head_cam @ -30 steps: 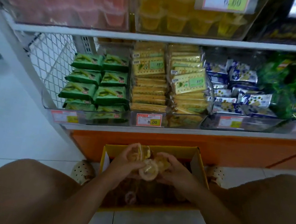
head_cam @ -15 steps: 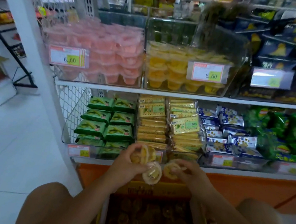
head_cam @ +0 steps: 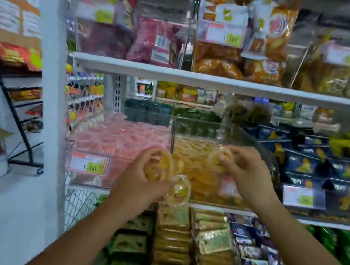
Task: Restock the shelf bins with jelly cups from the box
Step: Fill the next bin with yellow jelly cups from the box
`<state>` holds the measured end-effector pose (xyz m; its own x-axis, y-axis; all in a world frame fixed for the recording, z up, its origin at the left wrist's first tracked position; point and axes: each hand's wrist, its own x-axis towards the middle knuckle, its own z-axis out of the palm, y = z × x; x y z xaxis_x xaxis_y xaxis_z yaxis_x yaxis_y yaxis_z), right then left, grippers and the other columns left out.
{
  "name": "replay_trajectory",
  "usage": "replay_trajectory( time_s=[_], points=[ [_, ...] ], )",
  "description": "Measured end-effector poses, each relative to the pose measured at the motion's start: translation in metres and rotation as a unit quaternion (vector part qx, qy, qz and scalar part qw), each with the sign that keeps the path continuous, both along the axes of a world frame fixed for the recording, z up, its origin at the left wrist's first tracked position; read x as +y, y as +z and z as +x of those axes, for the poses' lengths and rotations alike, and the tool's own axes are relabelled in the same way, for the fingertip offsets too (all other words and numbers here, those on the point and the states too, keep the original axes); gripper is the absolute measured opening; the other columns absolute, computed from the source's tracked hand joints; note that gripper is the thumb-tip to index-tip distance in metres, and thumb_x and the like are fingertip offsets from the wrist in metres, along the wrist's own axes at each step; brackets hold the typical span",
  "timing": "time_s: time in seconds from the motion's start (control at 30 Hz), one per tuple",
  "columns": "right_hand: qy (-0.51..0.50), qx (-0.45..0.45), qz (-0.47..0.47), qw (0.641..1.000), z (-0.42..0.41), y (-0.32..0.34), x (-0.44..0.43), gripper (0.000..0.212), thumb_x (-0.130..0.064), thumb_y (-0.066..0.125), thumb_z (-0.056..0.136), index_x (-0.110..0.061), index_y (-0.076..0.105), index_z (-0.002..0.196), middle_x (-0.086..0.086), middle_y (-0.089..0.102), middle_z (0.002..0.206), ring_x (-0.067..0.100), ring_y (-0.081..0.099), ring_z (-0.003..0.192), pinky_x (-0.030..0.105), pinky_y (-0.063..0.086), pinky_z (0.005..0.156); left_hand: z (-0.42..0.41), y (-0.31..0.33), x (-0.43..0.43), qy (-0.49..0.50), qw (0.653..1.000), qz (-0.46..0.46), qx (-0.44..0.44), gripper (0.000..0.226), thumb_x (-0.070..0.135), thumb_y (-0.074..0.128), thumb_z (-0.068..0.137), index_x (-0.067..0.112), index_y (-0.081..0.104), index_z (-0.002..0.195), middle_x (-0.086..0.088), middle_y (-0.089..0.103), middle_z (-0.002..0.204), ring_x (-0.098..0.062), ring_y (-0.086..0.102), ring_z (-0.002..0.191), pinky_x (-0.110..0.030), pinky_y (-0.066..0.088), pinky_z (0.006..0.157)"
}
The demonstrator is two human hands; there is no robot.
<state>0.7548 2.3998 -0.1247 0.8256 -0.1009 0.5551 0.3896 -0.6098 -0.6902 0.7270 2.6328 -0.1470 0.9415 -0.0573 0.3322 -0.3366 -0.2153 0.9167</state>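
Several jelly cups (head_cam: 160,167) are being gripped by left hand (head_cam: 141,180) and right hand (head_cam: 246,169) at the yellow bin (head_cam: 203,191), probably awaiting release inside.

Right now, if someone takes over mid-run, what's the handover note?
Hands: left grip holds a bunch of cups in front of the shelf, about where the pink bin meets the yellow bin. The right grip pinches a single cup over the yellow bin.
Done: both bins hold many cups; the held ones are not yet dropped.
Left: drop the held ones into the yellow bin, then probably fetch more. The box is out of view.
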Motion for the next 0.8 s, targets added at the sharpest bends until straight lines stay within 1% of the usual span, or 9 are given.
replay_trajectory(
  time_s=[0.13,0.23,0.33,0.37,0.43,0.53,0.63,0.7,0.8],
  points=[
    [-0.004,0.080,-0.053,0.995,0.082,0.037,-0.005,0.011,-0.024,0.067,0.090,-0.018,0.069,0.099,0.005,0.069,0.092,0.022,0.068,0.080,0.037,0.059,0.071,0.010,0.018,0.007,0.011,1.000,-0.005,-0.013,0.056,0.021,0.081,0.073,0.049,0.049,0.110,0.022,0.057,0.103,0.000,0.060,0.086,-0.010,0.046,0.053],
    [-0.007,0.166,-0.114,0.979,0.127,0.040,-0.003,0.014,-0.018,0.066,0.090,-0.011,0.064,0.102,0.008,0.068,0.090,0.018,0.066,0.072,0.030,0.058,0.063,0.018,0.022,0.011,0.010,1.000,0.005,-0.020,0.053,0.021,0.082,0.072,0.048,0.051,0.105,0.021,0.058,0.103,0.000,0.060,0.087,-0.006,0.044,0.052],
    [0.002,0.232,-0.109,0.966,0.149,0.038,0.001,0.021,-0.015,0.069,0.088,-0.007,0.062,0.106,0.010,0.065,0.093,0.021,0.065,0.072,0.039,0.057,0.076,0.027,0.026,0.015,0.036,0.999,0.026,-0.025,0.054,0.023,0.083,0.069,0.050,0.051,0.103,0.021,0.059,0.106,-0.002,0.061,0.091,-0.026,0.055,0.074],
    [0.000,0.242,-0.123,0.962,0.154,0.036,0.000,0.021,-0.015,0.070,0.087,-0.007,0.063,0.106,0.009,0.064,0.095,0.019,0.064,0.073,0.037,0.056,0.077,0.029,0.029,0.017,0.044,0.998,0.030,-0.025,0.055,0.024,0.084,0.069,0.051,0.051,0.103,0.020,0.060,0.105,-0.005,0.063,0.091,-0.034,0.056,0.076],
    [0.009,0.257,-0.189,0.948,0.164,0.032,-0.002,0.020,-0.019,0.068,0.089,-0.007,0.068,0.105,0.007,0.065,0.100,0.018,0.063,0.082,0.031,0.054,0.077,0.031,0.033,0.019,0.049,0.998,0.037,-0.035,0.057,0.023,0.083,0.068,0.051,0.052,0.106,0.020,0.061,0.105,-0.005,0.064,0.088,-0.032,0.058,0.069],
    [0.021,0.260,-0.259,0.930,0.172,0.026,-0.005,0.018,-0.025,0.062,0.092,-0.013,0.067,0.105,0.001,0.063,0.106,0.023,0.060,0.105,0.034,0.049,0.094,0.033,0.039,0.020,0.050,0.996,0.054,-0.050,0.058,0.020,0.081,0.068,0.049,0.052,0.108,0.021,0.062,0.105,0.002,0.062,0.088,-0.021,0.052,0.063],
    [0.029,0.229,-0.246,0.941,0.174,0.020,-0.004,0.018,-0.020,0.059,0.094,-0.012,0.065,0.109,0.006,0.062,0.108,0.027,0.058,0.111,0.032,0.046,0.096,0.033,0.042,0.017,0.053,0.996,0.057,-0.045,0.055,0.021,0.080,0.070,0.050,0.052,0.108,0.023,0.060,0.102,0.002,0.061,0.086,-0.030,0.058,0.069],
    [0.005,0.230,-0.267,0.936,0.175,0.014,-0.004,0.028,-0.020,0.053,0.096,-0.010,0.060,0.121,0.010,0.062,0.120,0.028,0.056,0.115,0.028,0.042,0.093,0.032,0.042,0.012,0.053,0.996,0.055,-0.040,0.056,0.022,0.080,0.071,0.051,0.051,0.108,0.024,0.058,0.103,0.002,0.060,0.087,-0.035,0.059,0.073],
    [0.017,0.203,-0.332,0.921,0.169,0.016,-0.007,0.034,-0.026,0.048,0.099,-0.018,0.055,0.131,0.009,0.056,0.135,0.025,0.052,0.123,0.026,0.039,0.100,0.032,0.043,0.006,0.053,0.996,0.053,-0.040,0.056,0.025,0.081,0.071,0.054,0.050,0.107,0.025,0.057,0.104,0.000,0.059,0.092,-0.040,0.057,0.079]
  ],
)
